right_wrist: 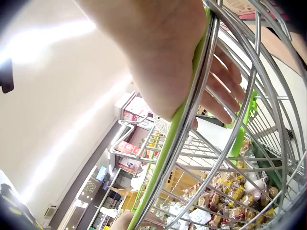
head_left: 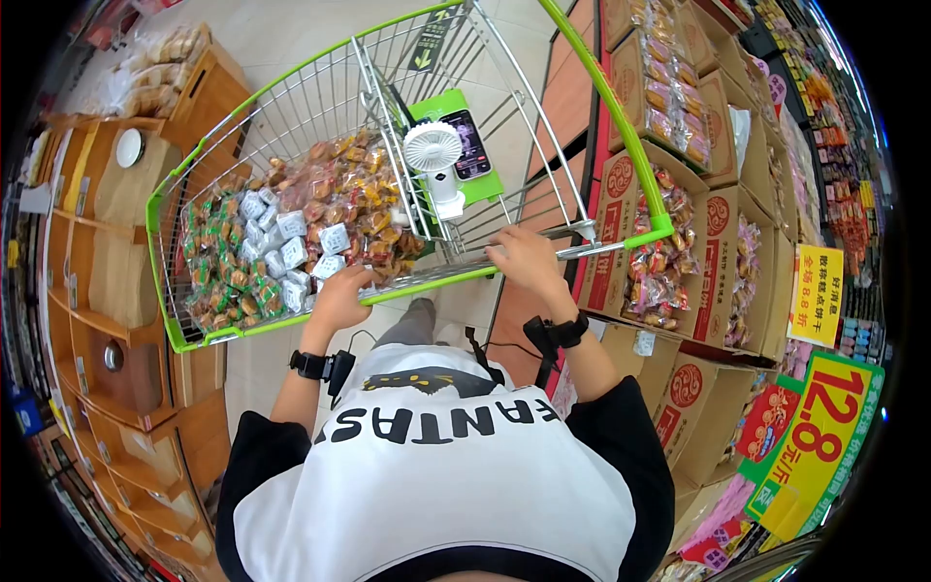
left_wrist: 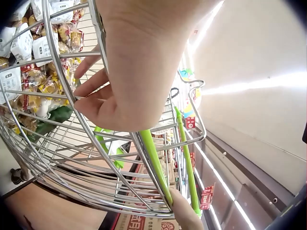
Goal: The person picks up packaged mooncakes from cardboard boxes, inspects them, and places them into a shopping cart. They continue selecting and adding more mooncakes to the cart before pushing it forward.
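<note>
A shopping cart with a green rim (head_left: 427,283) stands in front of the person. My left hand (head_left: 339,299) lies over the near rim, its fingers bent inward over the wires beside wrapped snacks (head_left: 335,194). Farther right on the same rim is my right hand (head_left: 524,260); in the right wrist view its fingers (right_wrist: 223,86) hang over the inner side. White packets (head_left: 291,225) and green-wrapped pieces (head_left: 218,257) lie among the snacks. On the green child-seat panel (head_left: 451,102) are a white fan (head_left: 433,150) and a phone (head_left: 468,145).
Wooden shelves (head_left: 121,291) line the left, with bagged bread (head_left: 165,73) at the upper left. Cardboard boxes (head_left: 606,228) of packaged snacks stand close to the cart's right side. A yellow price sign (head_left: 819,436) hangs at the lower right. Tiled floor (head_left: 320,29) shows beyond the cart.
</note>
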The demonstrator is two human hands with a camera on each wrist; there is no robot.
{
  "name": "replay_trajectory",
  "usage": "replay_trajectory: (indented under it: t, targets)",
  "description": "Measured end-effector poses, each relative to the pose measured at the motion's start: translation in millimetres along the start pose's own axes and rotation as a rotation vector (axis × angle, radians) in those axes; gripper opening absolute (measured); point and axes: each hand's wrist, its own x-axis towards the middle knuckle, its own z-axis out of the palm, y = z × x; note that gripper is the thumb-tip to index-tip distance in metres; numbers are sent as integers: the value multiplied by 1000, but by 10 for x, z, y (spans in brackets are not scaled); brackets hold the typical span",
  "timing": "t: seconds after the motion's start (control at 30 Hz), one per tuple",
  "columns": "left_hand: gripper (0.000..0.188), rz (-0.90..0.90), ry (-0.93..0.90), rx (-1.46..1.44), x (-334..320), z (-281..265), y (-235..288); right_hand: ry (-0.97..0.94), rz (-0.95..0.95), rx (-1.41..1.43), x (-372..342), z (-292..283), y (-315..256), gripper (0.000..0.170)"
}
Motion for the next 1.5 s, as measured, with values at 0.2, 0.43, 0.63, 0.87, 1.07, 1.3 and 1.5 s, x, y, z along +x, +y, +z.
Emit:
replay_trajectory:
  t: [0.2, 0.43, 0.63, 0.87, 1.07, 1.3, 1.5]
  targets:
    - [30, 25, -7, -18, 96, 15, -94, 10, 29, 30, 99, -11, 23, 28]
    - [29, 52, -62, -54, 188, 51, -178, 21, 54, 78, 185, 17, 70, 27]
    - [32, -2, -42, -88, 226, 36, -131, -1, 83, 41, 266, 58, 110, 27]
    - [32, -17, -40, -73, 275, 72, -182, -27, 66, 4, 366, 157, 193, 28]
    - [26, -19, -7, -33, 301, 98, -162, 56, -21, 60, 412, 301, 305, 29]
    - [25, -47, 54, 56, 276, 253, -263, -127, 3, 20, 434, 286, 304, 36]
    - [21, 16, 130, 123, 259, 327, -292, -117, -58, 65, 405, 367, 342, 39]
